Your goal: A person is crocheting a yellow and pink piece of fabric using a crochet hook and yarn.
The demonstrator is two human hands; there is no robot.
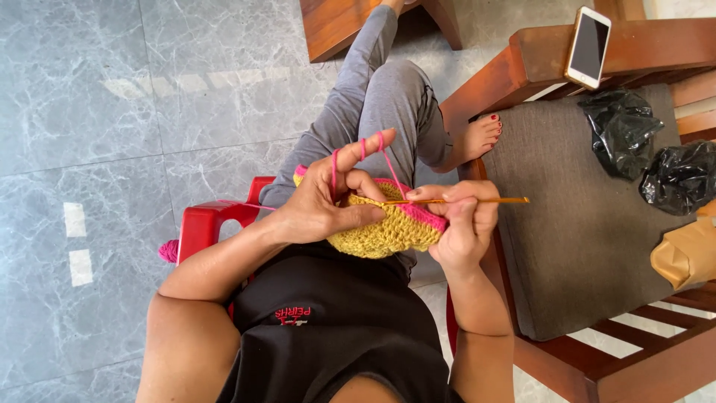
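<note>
Head view, looking down on a seated person who is crocheting. One left hand (328,201) is pinching the rim of one crocheted piece (388,227), thumb pressing on top and fingers closing beneath it; the piece is yellow with a pink edge and is lying at the centre of the view, over the lap. One strand of pink yarn (389,168) is looping over the raised fingers of this hand and running down to the pink edge. One right hand (462,224), at 3 o'clock of the piece and touching it, is closing around one orange crochet hook (477,200); the hook is lying level, its tip entering the pink edge and its tail pointing toward 3 o'clock. One ball of pink yarn (168,251) is resting on the floor (89,112) at 9 o'clock, just beside one red plastic stool (212,220). One bare foot (477,138) is resting on the edge of one wooden chair (634,52) with a grey cushion (582,224), at 1 o'clock of the hands. On the chair's arm, at 2 o'clock, one phone (588,46) is lying with its screen dark. Two black plastic bags (623,130) are sitting on the cushion, well apart from the hands, and one brown paper bundle (686,254) is lying at the right edge.
</note>
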